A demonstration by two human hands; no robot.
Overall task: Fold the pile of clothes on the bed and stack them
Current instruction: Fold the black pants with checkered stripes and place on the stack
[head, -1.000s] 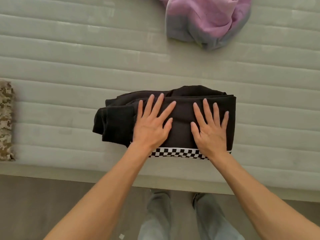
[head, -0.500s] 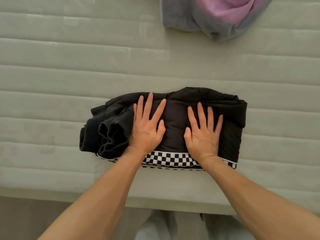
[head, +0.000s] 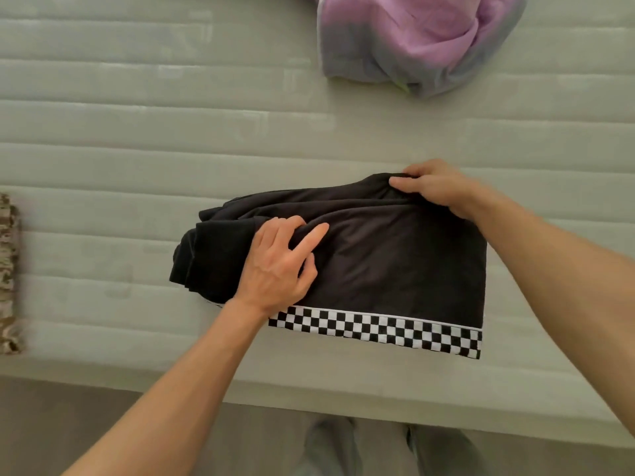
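Black garment [head: 395,255], checkered hem, near bed [head: 137,132] edge: both palms were flat pressing, now my right hand [head: 436,187] pinches far corner, left hand [head: 278,266] bunches cloth mid-left; prob. next fold/lift to stack.

Bare forearms, light grey trousers [head: 330,448]

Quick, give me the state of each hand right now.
Left hand: fingers curled, gripping a fold of the black garment.
Right hand: closed, pinching the garment's far right corner.
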